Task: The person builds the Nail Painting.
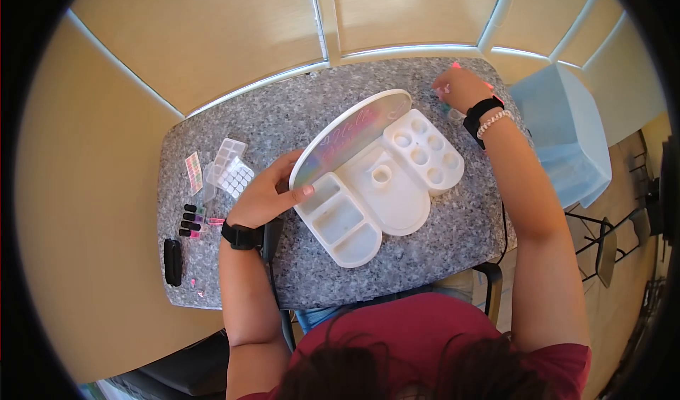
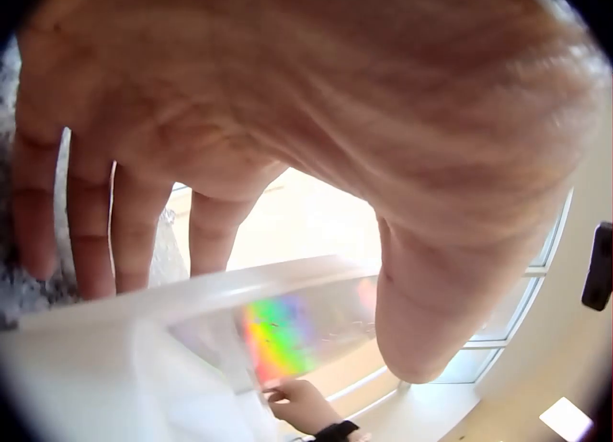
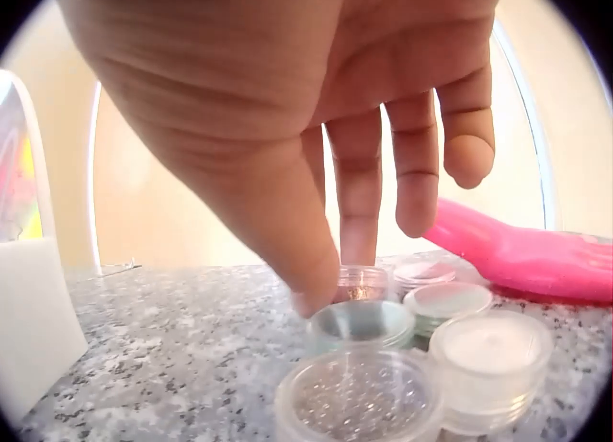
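White plastic tray (image 1: pixel 405 207) slants away rightward, its left end gripped by the nearer left hand (image 1: pixel 258 198). Beyond its right end, the right hand (image 1: pixel 464 90) meets a small jar (image 3: pixel 361 286); I can't tell if pinched.

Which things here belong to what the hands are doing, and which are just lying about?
Likely in the job:
white organizer, held by the left hand
small round jars, right at the fingertips of the right hand

Apparently just lying about:
black-capped bottles
black case
patterned card
sheet of white rounds
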A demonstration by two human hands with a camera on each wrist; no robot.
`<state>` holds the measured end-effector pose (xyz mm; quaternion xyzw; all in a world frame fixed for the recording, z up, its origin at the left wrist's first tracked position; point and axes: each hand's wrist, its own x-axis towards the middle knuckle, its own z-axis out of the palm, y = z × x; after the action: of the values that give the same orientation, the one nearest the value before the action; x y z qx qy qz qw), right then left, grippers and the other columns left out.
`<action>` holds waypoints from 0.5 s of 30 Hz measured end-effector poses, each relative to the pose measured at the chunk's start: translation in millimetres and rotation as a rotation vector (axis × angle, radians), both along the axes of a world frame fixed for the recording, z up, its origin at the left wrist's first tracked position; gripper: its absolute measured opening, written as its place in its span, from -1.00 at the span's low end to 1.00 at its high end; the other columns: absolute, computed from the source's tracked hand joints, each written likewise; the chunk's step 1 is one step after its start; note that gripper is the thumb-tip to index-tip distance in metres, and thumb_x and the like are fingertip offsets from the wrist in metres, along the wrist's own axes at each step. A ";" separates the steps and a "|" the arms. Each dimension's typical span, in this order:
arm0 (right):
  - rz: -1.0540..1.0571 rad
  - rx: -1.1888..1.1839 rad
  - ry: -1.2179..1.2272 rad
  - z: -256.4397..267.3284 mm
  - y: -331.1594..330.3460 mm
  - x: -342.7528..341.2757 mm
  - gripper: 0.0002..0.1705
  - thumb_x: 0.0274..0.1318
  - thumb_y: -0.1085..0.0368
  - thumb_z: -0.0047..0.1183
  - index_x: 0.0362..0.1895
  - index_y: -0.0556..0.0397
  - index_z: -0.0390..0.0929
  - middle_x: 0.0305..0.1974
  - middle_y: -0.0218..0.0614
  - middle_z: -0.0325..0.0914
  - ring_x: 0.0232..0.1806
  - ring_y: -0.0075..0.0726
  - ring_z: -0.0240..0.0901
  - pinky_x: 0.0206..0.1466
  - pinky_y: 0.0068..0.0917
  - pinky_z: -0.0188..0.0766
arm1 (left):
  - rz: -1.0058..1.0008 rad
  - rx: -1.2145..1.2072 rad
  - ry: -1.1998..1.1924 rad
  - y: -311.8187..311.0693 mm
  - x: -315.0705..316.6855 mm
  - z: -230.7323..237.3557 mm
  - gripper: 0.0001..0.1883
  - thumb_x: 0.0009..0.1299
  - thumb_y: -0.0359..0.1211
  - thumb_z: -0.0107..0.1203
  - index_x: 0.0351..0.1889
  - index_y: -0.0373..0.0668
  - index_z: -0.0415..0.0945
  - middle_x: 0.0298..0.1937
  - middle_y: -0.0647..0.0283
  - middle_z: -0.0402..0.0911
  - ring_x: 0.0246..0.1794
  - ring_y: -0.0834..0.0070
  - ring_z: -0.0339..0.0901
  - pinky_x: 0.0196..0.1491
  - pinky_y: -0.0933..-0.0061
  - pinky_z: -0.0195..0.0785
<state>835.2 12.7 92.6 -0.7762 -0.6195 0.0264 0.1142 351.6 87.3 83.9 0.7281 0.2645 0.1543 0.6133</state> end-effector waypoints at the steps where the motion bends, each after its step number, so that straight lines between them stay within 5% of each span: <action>1: -0.022 0.043 -0.002 -4.3 2.3 -1.2 -0.73 0.15 0.32 0.33 -0.05 -0.05 0.86 -0.08 -0.13 0.83 0.03 0.06 0.76 0.19 -0.06 0.66 | 0.002 -0.001 0.001 -0.3 -1.4 -0.8 -0.13 0.48 -0.12 0.50 0.63 -0.27 0.34 0.44 0.07 0.60 0.45 0.33 0.53 0.49 0.22 0.38; 7: -0.091 -0.001 -0.080 -18.5 10.8 5.9 -0.80 0.13 0.22 0.39 -0.19 -0.01 0.85 -0.16 -0.03 0.81 0.00 0.14 0.76 0.17 0.01 0.65 | -0.089 0.002 -0.124 -15.5 10.3 4.1 -0.14 0.55 -0.11 0.43 0.69 -0.22 0.28 0.52 0.11 0.53 0.50 0.36 0.46 0.52 0.23 0.32; 12: -0.089 0.042 -0.048 -6.3 3.4 -8.7 -0.76 0.11 0.18 0.45 -0.21 0.04 0.83 -0.20 -0.02 0.81 -0.04 0.13 0.76 0.12 -0.01 0.65 | 0.082 -0.033 -0.111 -24.6 23.7 -1.7 -0.57 0.74 -0.31 0.14 0.50 -0.24 0.53 0.23 0.30 0.73 0.25 0.56 0.56 0.34 0.37 0.44; 15: -0.068 0.119 0.183 42.1 -25.9 -45.1 -0.75 0.12 0.22 0.48 -0.20 0.12 0.82 -0.24 -0.10 0.82 -0.13 -0.02 0.77 0.03 -0.15 0.66 | 0.153 -0.024 -0.112 -29.4 26.0 -4.6 -0.65 0.75 -0.33 0.11 0.40 -0.23 0.61 0.11 0.35 0.76 0.15 0.62 0.58 0.27 0.42 0.46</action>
<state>790.1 -13.3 134.7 -0.7828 -0.5805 0.0562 0.2170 377.7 57.9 79.3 0.6887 0.2865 0.2378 0.6222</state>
